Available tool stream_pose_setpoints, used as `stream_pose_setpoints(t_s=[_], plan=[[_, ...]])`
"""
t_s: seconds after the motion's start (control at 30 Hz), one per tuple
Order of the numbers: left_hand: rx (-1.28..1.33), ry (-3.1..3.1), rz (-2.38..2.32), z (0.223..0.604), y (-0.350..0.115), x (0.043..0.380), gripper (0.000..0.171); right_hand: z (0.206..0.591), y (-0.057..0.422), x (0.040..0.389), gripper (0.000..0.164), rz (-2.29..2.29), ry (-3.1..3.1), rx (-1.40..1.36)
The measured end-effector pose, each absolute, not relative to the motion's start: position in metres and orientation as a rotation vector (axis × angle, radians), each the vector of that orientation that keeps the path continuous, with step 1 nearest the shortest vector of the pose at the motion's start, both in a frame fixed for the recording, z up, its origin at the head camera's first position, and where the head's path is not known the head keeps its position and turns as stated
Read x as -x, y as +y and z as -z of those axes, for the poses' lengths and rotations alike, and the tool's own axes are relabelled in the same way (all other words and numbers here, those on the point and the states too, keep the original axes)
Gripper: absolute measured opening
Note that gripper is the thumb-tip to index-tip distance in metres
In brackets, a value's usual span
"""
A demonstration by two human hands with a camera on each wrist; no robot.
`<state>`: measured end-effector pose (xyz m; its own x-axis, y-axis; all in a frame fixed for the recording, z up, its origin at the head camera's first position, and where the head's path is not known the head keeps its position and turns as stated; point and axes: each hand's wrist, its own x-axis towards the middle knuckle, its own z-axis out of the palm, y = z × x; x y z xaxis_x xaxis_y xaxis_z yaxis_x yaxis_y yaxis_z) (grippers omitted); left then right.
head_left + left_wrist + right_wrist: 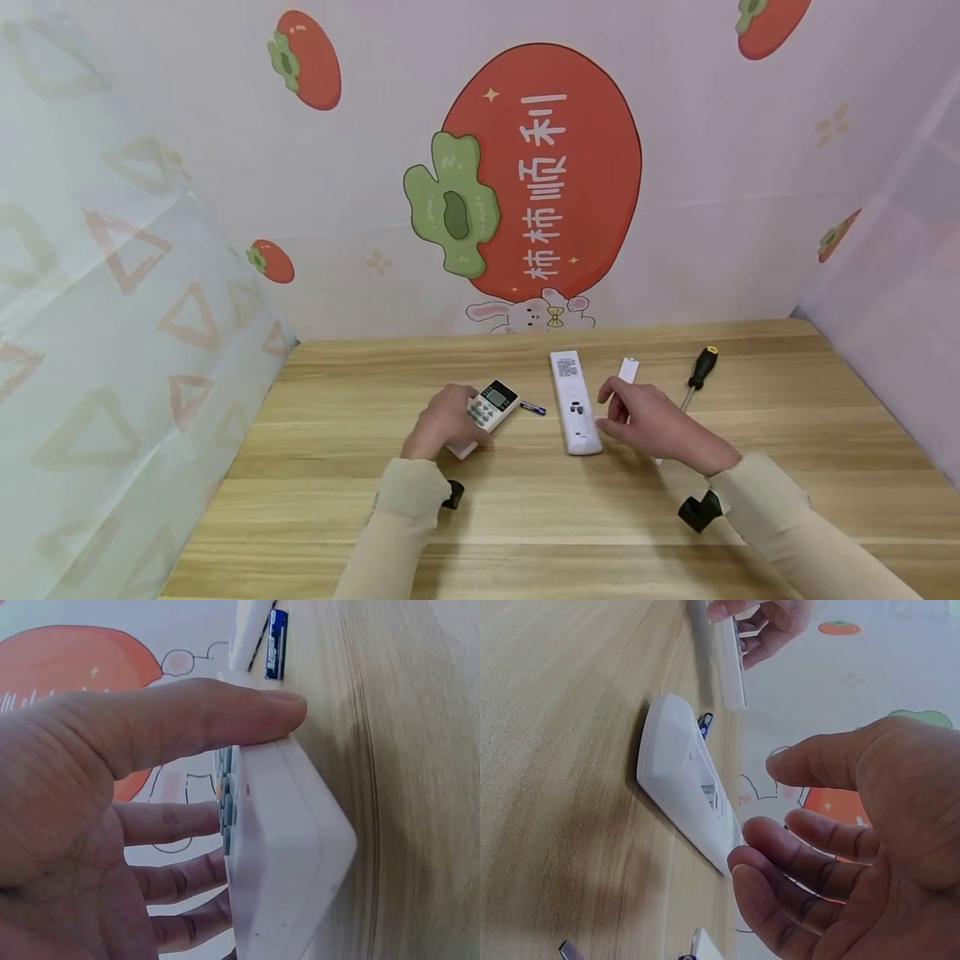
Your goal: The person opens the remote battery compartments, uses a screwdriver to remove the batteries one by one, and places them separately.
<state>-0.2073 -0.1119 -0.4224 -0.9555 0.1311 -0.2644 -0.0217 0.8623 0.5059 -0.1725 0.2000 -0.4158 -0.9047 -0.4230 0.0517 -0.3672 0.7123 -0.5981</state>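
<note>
My left hand [447, 421] grips a short white remote control [495, 402] by its edges, thumb on one side and fingers on the other. Its screen and grey buttons face up. To its right lies a long white remote control [567, 385], back side up, its battery compartment [709, 793] uncovered. Just right of that remote hovers my right hand [648, 419], fingers loosely bent with nothing between them. A small blue battery [533, 407] lies on the table between the two remotes.
A white battery cover [630, 367] lies beyond my right hand. Farther right is a screwdriver [703, 367] with a black and yellow handle, its shaft partly hidden by that hand. The wooden table [337, 517] meets a patterned wall [360, 192] at the back.
</note>
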Motion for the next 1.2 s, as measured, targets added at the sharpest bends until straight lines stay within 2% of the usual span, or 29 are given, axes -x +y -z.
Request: stream_pose_setpoints(t_s=[0.27,0.73,1.2], plan=[[-0.233,2.707,-0.768,0.421,-0.104,0.202,0.073,0.417,0.199,0.173,0.027,0.958,2.82,0.653],[-0.494,2.639,-0.583,0.419,-0.089,0.192,0.076,0.417,0.193,0.172,0.026,0.951,2.822,0.676],[-0.589,2.64,-0.434,0.421,-0.08,0.189,0.072,0.42,0.188,0.174,0.026,0.953,2.81,0.695]])
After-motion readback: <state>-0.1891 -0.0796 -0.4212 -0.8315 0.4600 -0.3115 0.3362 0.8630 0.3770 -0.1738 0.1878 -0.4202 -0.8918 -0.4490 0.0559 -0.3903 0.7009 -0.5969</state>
